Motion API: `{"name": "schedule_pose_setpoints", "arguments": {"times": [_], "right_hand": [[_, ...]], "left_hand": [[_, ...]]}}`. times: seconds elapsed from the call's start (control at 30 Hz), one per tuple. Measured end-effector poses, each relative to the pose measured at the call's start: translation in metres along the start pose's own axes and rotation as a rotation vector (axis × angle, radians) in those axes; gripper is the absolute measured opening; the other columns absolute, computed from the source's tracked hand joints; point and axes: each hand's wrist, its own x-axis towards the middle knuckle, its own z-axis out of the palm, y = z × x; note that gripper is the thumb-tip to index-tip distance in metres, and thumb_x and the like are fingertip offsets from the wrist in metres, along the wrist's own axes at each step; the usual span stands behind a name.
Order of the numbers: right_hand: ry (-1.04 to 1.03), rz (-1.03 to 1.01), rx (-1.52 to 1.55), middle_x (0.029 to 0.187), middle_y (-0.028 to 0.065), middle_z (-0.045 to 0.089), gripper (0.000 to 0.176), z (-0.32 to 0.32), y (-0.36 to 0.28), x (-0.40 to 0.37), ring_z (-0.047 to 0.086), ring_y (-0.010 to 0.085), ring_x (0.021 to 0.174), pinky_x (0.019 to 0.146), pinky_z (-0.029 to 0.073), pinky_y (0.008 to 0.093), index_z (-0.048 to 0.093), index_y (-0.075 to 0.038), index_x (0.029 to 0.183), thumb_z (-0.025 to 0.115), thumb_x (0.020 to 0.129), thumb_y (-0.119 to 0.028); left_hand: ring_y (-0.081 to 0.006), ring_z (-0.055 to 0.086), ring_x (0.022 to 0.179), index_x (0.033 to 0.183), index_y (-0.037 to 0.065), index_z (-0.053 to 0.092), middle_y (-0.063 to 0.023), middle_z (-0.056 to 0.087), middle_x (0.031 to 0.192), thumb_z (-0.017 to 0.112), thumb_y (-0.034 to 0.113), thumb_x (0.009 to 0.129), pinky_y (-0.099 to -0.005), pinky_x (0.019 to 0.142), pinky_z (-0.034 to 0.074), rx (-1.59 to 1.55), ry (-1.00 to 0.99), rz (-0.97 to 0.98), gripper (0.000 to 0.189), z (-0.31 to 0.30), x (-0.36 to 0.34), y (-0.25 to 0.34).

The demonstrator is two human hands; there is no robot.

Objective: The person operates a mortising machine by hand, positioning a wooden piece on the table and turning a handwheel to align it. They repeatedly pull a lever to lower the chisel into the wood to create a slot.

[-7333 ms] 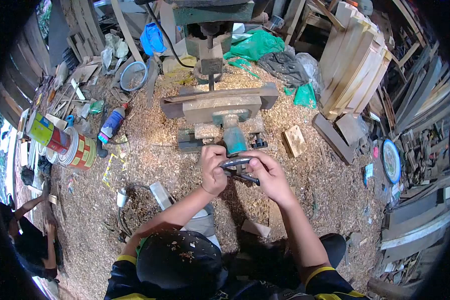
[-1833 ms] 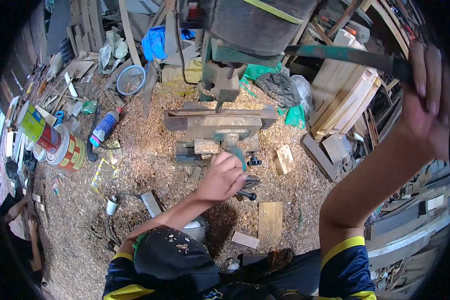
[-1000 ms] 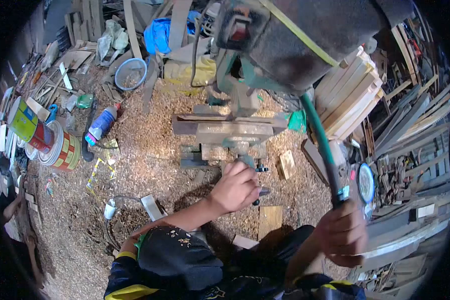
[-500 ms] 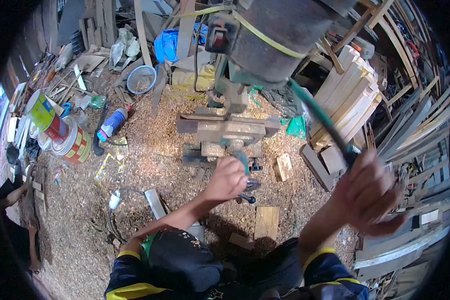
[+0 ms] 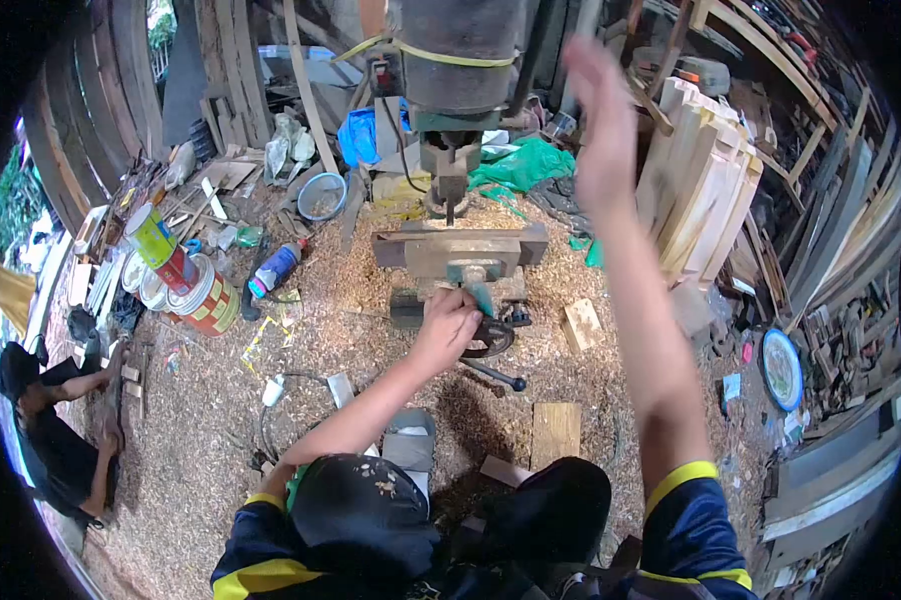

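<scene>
My left hand (image 5: 446, 328) is closed on the handle of the vise, beside a dark handwheel (image 5: 491, 338). Above it, a wooden workpiece (image 5: 461, 235) lies along the top of the vise (image 5: 461, 260). The drill bit (image 5: 451, 208) points down just over the wood, below the drill press (image 5: 456, 70). My right hand (image 5: 606, 115) is raised to the right of the machine, blurred, with its fingers stretched out. It looks apart from the dark lever (image 5: 539, 60).
A person (image 5: 56, 420) in dark clothes sits at the far left. Buckets (image 5: 206, 300) and a blue bottle (image 5: 279, 268) stand on the left. Stacked timber (image 5: 701, 180) is at the right, a wood block (image 5: 583, 325) nearer. Shavings cover the floor.
My right hand has come off the lever and moved up and left, its fingers now stretched. The lever has swung upward. My left hand stays low at the vise. The view has shifted.
</scene>
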Motion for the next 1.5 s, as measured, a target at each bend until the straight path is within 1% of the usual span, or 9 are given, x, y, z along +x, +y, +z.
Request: {"name": "schedule_pose_setpoints", "arguments": {"times": [0.17,0.23,0.47,0.9,1.1,1.2,1.33,1.4,1.5], "right_hand": [[-0.006,0.422,-0.106,0.112,0.0159,0.064,0.022,0.015,0.032,-0.229,0.061,0.03,0.11,0.101,0.045,0.0409,0.063,-0.002,0.116,0.048,0.107,-0.016],[-0.309,0.086,-0.259,0.107,0.0125,0.065,0.015,0.02,0.034,-0.264,0.061,0.0308,0.102,0.095,0.047,0.0432,0.066,-0.006,0.109,0.059,0.102,-0.018],[-0.478,0.013,-0.497,0.094,0.0065,0.067,0.013,0.025,0.015,-0.27,0.061,0.0296,0.086,0.076,0.05,0.0403,0.072,-0.01,0.1,0.073,0.092,-0.02],[-0.499,0.054,-0.499,0.093,0.0081,0.068,0.021,0.025,0.016,-0.27,0.06,0.0305,0.083,0.075,0.049,0.0407,0.073,-0.009,0.103,0.07,0.092,-0.028],[-0.459,0.062,-0.445,0.094,0.0098,0.071,0.024,0.023,0.021,-0.273,0.061,0.0303,0.082,0.074,0.048,0.0399,0.074,-0.008,0.103,0.067,0.093,-0.028],[-0.403,0.261,-0.19,0.101,0.0126,0.074,0.038,0.013,0.025,-0.277,0.065,0.0253,0.091,0.083,0.05,0.0366,0.072,-0.004,0.11,0.055,0.107,-0.037],[-0.154,0.749,0.252,0.103,0.0085,0.069,0.046,0.01,0.035,-0.28,0.06,0.0161,0.095,0.092,0.048,0.033,0.064,0.0,0.12,0.036,0.116,-0.037],[-0.103,0.779,0.291,0.1,0.008,0.067,0.047,0.011,0.041,-0.284,0.059,0.0159,0.095,0.092,0.047,0.0327,0.064,0.0,0.117,0.035,0.116,-0.038],[-0.062,0.803,0.281,0.093,0.0058,0.061,0.052,0.013,0.045,-0.284,0.056,0.0149,0.092,0.091,0.045,0.0317,0.062,-0.001,0.112,0.033,0.117,-0.043]], "left_hand": [[-0.0349,0.057,0.111,0.108,0.005,0.071,-0.0134,0.064,0.11,0.06,0.026,0.104,-0.0465,0.1,0.043,0.243,-0.063,0.061,0.024,-0.059,-0.002,0.0],[-0.033,0.058,0.107,0.114,0.003,0.067,-0.0131,0.064,0.11,0.065,0.024,0.101,-0.0463,0.099,0.044,0.255,0.155,0.059,0.025,-0.092,0.007,-0.006],[-0.0299,0.057,0.102,0.116,0.0,0.061,-0.0139,0.062,0.108,0.078,0.025,0.096,-0.0423,0.094,0.045,0.291,0.67,0.143,0.037,-0.189,0.126,0.014],[-0.0201,0.059,0.105,0.135,-0.004,0.044,-0.0121,0.058,0.118,0.088,0.05,0.088,-0.0326,0.095,0.049,0.01,0.781,0.174,0.085,-0.214,0.234,-0.021],[-0.0132,0.055,0.091,0.125,0.008,0.042,-0.0043,0.057,0.103,0.08,0.031,0.1,-0.0307,0.082,0.046,-0.23,0.747,0.061,0.051,-0.212,0.221,-0.004],[-0.022,0.048,0.115,0.133,-0.003,0.044,-0.0098,0.048,0.121,0.054,0.037,0.11,-0.0365,0.109,0.037,-0.09,0.838,0.093,0.048,-0.188,0.18,-0.012],[-0.0247,0.052,0.102,0.12,0.0,0.051,-0.0147,0.051,0.111,0.053,0.025,0.111,-0.0375,0.096,0.044,0.154,0.508,0.129,0.027,-0.122,0.093,-0.039],[-0.03,0.056,0.1,0.112,0.0,0.058,-0.0152,0.055,0.105,0.055,0.022,0.11,-0.04,0.094,0.045,-0.222,0.22,-0.213,0.022,-0.082,0.055,-0.017],[-0.0289,0.056,0.096,0.102,0.002,0.058,-0.0131,0.055,0.096,0.054,0.025,0.109,-0.041,0.089,0.045,-0.143,-0.184,0.034,0.024,-0.05,0.034,-0.023]]}}
